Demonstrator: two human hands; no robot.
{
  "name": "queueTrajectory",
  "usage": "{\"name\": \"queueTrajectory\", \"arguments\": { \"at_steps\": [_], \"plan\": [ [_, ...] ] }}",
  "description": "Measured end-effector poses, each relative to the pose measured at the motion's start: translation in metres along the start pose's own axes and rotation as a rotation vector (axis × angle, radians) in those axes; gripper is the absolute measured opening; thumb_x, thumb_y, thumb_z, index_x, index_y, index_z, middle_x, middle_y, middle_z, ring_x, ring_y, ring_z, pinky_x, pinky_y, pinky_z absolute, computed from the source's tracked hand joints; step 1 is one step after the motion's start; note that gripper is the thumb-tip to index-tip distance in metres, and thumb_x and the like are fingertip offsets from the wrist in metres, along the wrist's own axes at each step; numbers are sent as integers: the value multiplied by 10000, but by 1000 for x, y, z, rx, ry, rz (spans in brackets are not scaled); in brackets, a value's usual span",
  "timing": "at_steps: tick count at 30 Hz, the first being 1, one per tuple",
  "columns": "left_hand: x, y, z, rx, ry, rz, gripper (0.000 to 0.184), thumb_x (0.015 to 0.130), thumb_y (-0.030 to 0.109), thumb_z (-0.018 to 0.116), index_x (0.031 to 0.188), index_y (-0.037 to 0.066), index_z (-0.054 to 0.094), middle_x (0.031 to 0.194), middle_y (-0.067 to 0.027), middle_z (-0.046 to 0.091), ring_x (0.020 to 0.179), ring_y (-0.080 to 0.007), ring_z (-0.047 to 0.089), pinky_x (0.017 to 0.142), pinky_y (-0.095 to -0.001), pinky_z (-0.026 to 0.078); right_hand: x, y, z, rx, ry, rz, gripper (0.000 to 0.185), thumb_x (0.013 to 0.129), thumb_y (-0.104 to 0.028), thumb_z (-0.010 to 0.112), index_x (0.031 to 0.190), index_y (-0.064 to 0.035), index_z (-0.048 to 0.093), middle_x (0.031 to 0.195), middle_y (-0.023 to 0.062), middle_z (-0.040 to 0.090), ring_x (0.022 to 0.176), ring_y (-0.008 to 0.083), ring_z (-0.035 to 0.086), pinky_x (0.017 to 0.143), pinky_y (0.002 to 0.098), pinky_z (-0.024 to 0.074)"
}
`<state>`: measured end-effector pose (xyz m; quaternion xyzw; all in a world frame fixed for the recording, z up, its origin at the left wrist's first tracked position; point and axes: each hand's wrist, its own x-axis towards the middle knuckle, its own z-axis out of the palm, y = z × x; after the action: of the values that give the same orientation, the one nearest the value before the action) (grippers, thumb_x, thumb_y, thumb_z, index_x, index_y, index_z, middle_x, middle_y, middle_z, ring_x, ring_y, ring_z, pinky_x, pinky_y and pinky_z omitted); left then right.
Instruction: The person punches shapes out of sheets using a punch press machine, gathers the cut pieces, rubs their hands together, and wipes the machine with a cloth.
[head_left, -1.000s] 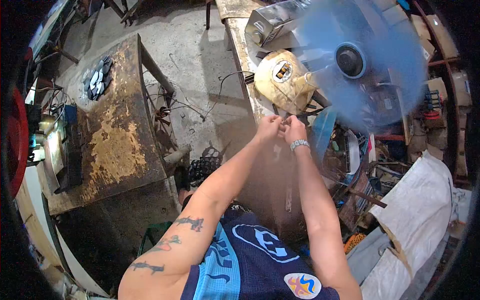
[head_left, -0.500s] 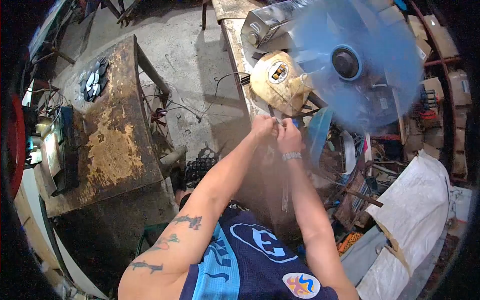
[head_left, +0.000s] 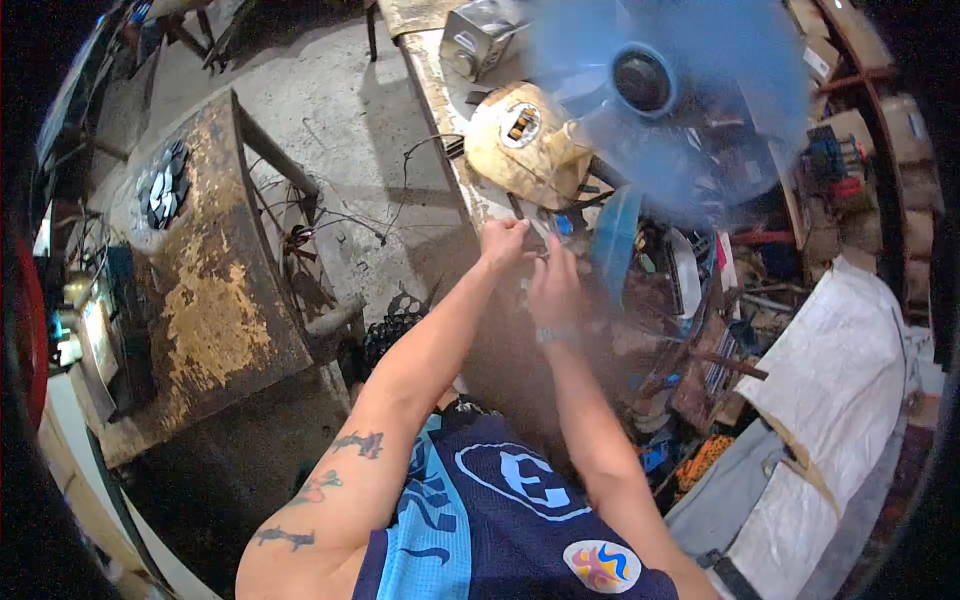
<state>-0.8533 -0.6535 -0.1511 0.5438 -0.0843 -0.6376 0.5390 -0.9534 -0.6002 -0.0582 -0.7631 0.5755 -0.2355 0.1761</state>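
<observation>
My left hand [head_left: 504,243] is closed at the near end of the narrow bench [head_left: 428,75], its fingers pinched on something small that I cannot make out. Just beyond its fingertips a thin dark strip [head_left: 516,206] shows. Close on its right is my right hand [head_left: 556,285], smeared by motion, so its fingers are unclear. A small blue object [head_left: 564,225] lies just ahead of the hands. Behind them stands the stained cream base [head_left: 497,165] of an electric fan, and its blue blades [head_left: 585,75] are a spinning blur at the upper right.
A worn wooden table [head_left: 225,320] stands at left, bearing a pile of dark and pale flat pieces [head_left: 168,188]. A metal can [head_left: 475,42] sits on the bench. Cables [head_left: 385,235] cross the floor. Clutter and a white sack [head_left: 830,350] fill the right side.
The camera view has shifted, so the surroundings appear further left. My hands, together before, are now slightly apart, with the right hand drawn back toward me and blurred.
</observation>
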Motion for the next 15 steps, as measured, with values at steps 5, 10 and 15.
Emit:
{"name": "queueTrajectory", "arguments": {
  "at_steps": [5, 10, 15],
  "plan": [
    [9, -19, -23, 137, -127, 74, 213, 960, 180, 643, 923, -26, 682, 766, -76, 663, 638, -160, 641, 532, -296, 536, 16, 17, 13, -92, -63, -130, 196, 943, -113, 572, 1117, -23, 579, 1100, 184, 586, 973, 408, 612, 799, 478, 518],
    [-11, 7, -30, -97, 24, -16, 258, 955, 183, 643, 990, -73, 637, 848, -137, 656, 633, -207, 657, 559, -327, 597, -8, 20, 17, 71, 74, -72, 149, 974, -148, 557, 1024, -11, 590, 996, 194, 599, 909, 419, 605, 754, 472, 495],
    [-1, 6, -14, 18, -6, 118, 287, 957, 208, 652, 990, -76, 627, 793, -136, 649, 635, -213, 673, 532, -314, 581, -43, 13, -8, 505, -24, 335, 209, 1004, -202, 559, 1066, -9, 611, 873, 134, 674, 646, 253, 637, 564, 349, 505]
  ]
}}
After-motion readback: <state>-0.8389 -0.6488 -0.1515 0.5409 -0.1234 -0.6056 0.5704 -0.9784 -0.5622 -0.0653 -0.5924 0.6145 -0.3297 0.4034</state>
